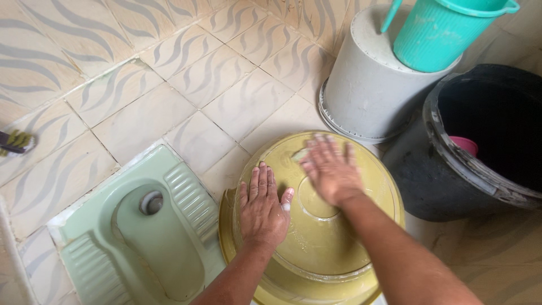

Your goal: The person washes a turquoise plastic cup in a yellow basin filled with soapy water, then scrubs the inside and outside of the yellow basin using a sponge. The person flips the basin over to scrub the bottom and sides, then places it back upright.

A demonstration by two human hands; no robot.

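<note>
Both hands are down on an overturned yellow basin (316, 237) in the lower middle of the frame, its round bottom facing up and looking wet. The left hand (262, 209) lies flat on the basin's left side, fingers stretched out together, gripping nothing, just pressing on the plastic. The right hand (332, 169) is spread open over the far part of the bottom, blurred, with a pale bit of something under its fingertips; what it is, I cannot tell.

To the lower left sits a pale green squat toilet pan (141, 237) set into the tiled floor (186, 73), touching the basin's rim. At the upper right, a grey bucket (367, 90) stands upside down, and a teal bucket (440, 34) rests on top of it. At the right edge a big black tub (485, 147) stands open, dark inside, with a pink object (466, 145) showing at its inner rim. A brush (14, 141) peeks in at the far left edge.
</note>
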